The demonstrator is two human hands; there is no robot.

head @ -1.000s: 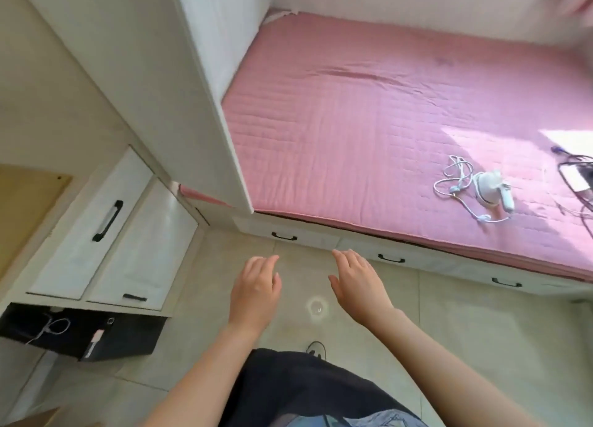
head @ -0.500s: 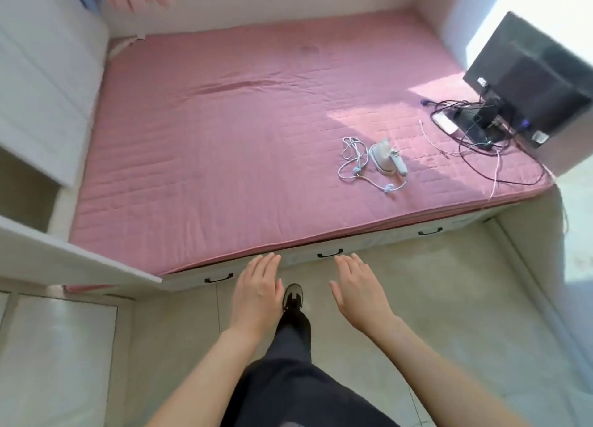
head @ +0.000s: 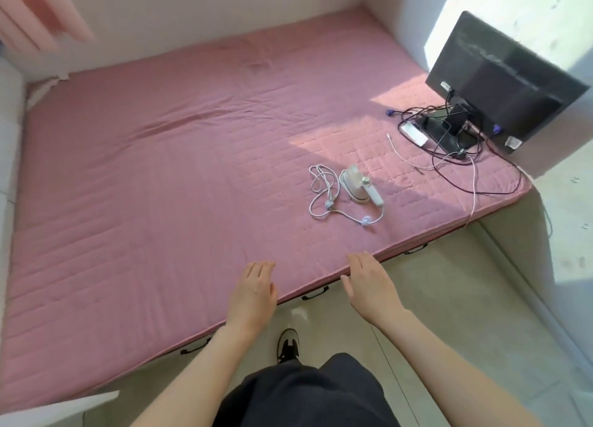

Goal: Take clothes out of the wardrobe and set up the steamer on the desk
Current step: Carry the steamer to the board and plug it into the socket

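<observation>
A small white handheld steamer (head: 356, 185) lies on its side on the pink quilted mattress (head: 160, 186), with its white cord (head: 324, 189) looped loosely to its left. My left hand (head: 253, 293) hovers palm down over the mattress's near edge, fingers apart, holding nothing. My right hand (head: 369, 282) is beside it, also palm down and empty, just over the bed's edge and below the steamer. Pink fabric (head: 38, 15) hangs at the top left. No desk is in view, and only a white wardrobe door corner (head: 57, 409) shows.
A black monitor (head: 503, 83) stands on the mattress's far right corner amid tangled cables (head: 449, 157) and a white adapter (head: 415, 133). White drawers with black handles (head: 314, 293) run under the bed. Pale floor tiles (head: 449, 298) and my shoe (head: 287, 346) lie below.
The view swung right and closer to the bed: the wardrobe and drawers left the frame, the monitor came in, and the steamer now lies just beyond my hands, which stay empty.
</observation>
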